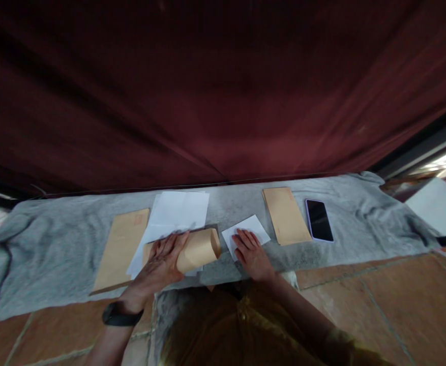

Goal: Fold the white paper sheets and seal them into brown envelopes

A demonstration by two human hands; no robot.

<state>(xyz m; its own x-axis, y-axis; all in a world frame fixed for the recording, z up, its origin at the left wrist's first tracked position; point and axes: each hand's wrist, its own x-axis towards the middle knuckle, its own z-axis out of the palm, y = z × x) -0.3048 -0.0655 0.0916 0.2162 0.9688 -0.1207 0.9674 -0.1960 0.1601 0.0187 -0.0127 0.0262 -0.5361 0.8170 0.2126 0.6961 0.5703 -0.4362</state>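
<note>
My left hand (165, 259) lies across a brown paper envelope (199, 249), its fingers along the far edge and its thumb by the near edge. The envelope bulges, and its right end gapes. White paper sheets (179, 208) lie partly under this envelope and hand. Just to the right, my right hand (251, 254) rests flat with fingers apart on a small folded white paper (259, 229), pressing it against the grey cloth.
Grey cloth (85, 239) covers the long narrow surface. More brown envelopes lie at the left (121, 249) and the right (287, 216). A phone (319, 220) in a purple case lies beyond the right envelopes. A dark red curtain (223, 112) hangs behind.
</note>
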